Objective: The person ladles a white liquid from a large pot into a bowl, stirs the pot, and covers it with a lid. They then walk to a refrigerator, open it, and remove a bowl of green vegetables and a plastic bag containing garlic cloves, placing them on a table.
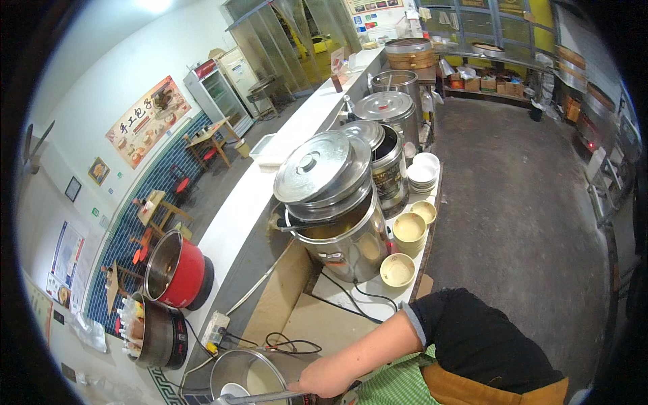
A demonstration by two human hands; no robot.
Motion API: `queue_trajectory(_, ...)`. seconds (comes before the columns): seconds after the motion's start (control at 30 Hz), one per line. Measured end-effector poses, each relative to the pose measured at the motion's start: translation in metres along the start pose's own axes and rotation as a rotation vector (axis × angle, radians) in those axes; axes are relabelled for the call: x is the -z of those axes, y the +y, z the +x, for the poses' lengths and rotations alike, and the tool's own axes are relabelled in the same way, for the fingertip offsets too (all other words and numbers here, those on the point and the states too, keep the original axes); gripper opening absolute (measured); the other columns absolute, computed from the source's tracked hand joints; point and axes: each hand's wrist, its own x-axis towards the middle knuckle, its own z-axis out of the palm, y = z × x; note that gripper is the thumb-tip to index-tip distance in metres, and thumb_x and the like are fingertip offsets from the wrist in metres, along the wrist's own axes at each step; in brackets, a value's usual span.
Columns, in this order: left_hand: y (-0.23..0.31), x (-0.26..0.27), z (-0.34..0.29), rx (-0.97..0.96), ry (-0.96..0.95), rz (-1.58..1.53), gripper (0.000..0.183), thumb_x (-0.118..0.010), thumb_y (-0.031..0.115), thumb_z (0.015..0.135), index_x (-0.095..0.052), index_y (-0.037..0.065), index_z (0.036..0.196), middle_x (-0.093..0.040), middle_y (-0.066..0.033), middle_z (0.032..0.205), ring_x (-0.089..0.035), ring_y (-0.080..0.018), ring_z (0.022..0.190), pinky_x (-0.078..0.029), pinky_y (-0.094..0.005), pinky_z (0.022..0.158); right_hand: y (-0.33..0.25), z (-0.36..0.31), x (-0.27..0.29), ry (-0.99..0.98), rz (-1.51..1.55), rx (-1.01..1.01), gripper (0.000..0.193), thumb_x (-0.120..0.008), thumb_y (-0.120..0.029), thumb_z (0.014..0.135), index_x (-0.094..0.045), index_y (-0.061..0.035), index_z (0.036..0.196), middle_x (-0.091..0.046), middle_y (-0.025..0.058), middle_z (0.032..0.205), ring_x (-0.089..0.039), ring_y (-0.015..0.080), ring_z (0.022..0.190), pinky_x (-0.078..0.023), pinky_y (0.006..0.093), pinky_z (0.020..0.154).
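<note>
My right hand [320, 378] reaches in from the lower right in a short black sleeve. Its fingers are closed round the grey handle of a ladle [263, 398]. A round whitish shape at the ladle's far end, probably its bowl, is over the near side of a steel pot [219, 366]. Pale liquid [260, 378] shows inside this pot, whose lower part the picture's edge cuts off. My left hand is out of sight. A green checked apron [395, 381] shows below my forearm.
A large steel pot [347, 250] with tilted lids [317, 165] stands ahead, beside stacked yellow bowls [410, 229] and white bowls [423, 170]. Black cables [354, 300] run near a power strip [216, 329]. Left are a red pot [182, 270] and a dark pot [162, 334] holding bottles.
</note>
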Motion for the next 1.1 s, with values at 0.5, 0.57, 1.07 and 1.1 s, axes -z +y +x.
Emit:
queue_trajectory(0.5,-0.004,-0.008,-0.016,0.001,-0.113,-0.052,0.049,-0.044,0.031,0.100,-0.039,0.002,0.139,-0.051,-0.0142,0.133,-0.050,-0.0272,0.121,-0.043,-0.0365,0.102,-0.037,-0.016,0.019,-0.062,-0.226,-0.025,0.045,-0.054,-0.004,0.077,-0.046,0.0058,0.120,-0.064,0.0244,0.082,-0.064,0.0431,0.079,-0.050,0.0505,0.065)
queue_trajectory(0.57,-0.004,-0.006,-0.014,-0.001,-0.115,-0.070,0.049,-0.044,0.031,0.100,-0.038,0.002,0.140,-0.050,-0.0144,0.134,-0.050,-0.0276,0.121,-0.043,-0.0371,0.102,-0.041,-0.012,0.016,-0.082,-0.181,-0.020,0.048,-0.054,-0.004,0.077,-0.045,0.0061,0.123,-0.064,0.0245,0.083,-0.064,0.0431,0.080,-0.050,0.0505,0.065)
queue_trajectory(1.07,-0.001,0.024,0.008,0.016,-0.142,-0.205,0.054,-0.047,0.030,0.100,-0.029,0.003,0.143,-0.042,-0.0159,0.140,-0.045,-0.0307,0.126,-0.044,-0.0415,0.104,-0.061,0.021,-0.020,-0.011,-0.203,-0.145,0.057,-0.054,-0.007,0.077,-0.042,-0.0001,0.132,-0.065,0.0234,0.082,-0.065,0.0414,0.080,-0.051,0.0498,0.065)
queue_trajectory(1.1,-0.001,0.028,0.008,0.015,-0.142,-0.224,0.054,-0.047,0.030,0.100,-0.029,0.003,0.143,-0.041,-0.0160,0.140,-0.045,-0.0309,0.126,-0.044,-0.0418,0.104,-0.064,0.019,-0.020,-0.030,-0.200,-0.147,0.057,-0.054,-0.007,0.078,-0.042,-0.0003,0.133,-0.065,0.0232,0.083,-0.065,0.0412,0.080,-0.051,0.0498,0.066)
